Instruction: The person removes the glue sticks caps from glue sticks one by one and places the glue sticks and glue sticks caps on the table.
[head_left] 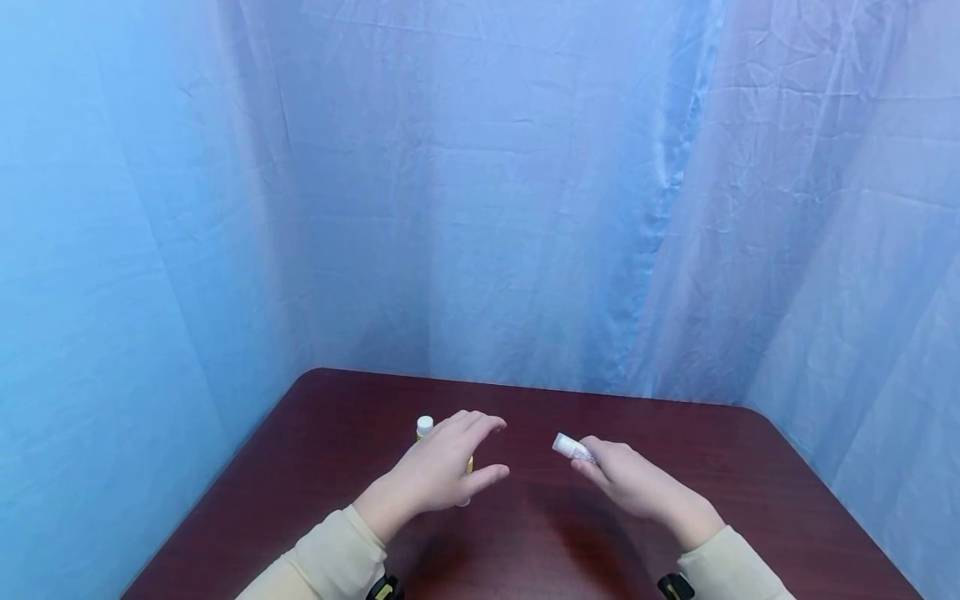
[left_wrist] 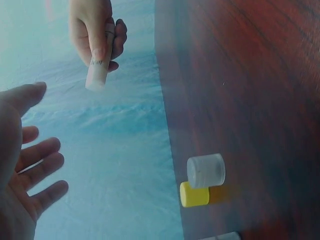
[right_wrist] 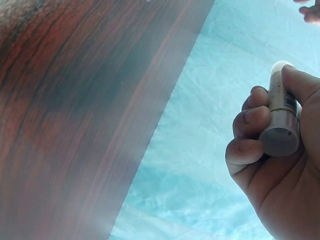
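Note:
My right hand [head_left: 637, 485] grips a small white tube [head_left: 572, 447], its far end tilted up to the left. In the right wrist view, the thumb and curled fingers hold the labelled tube [right_wrist: 283, 102], which has a barcode and a translucent end. My left hand [head_left: 438, 471] hovers over the table with fingers spread and nothing in its grasp. Partly hidden behind it stands a white-capped container [head_left: 425, 426] with some yellow below the cap. The left wrist view shows a translucent cylindrical piece [left_wrist: 206, 170] beside a yellow one [left_wrist: 195, 194].
The dark red-brown table [head_left: 622, 417] has rounded far corners. Blue cloth [head_left: 510, 208] hangs behind it and along both sides. A pale object [left_wrist: 222, 236] is cut off at the bottom of the left wrist view. Dark devices sit on both wrists.

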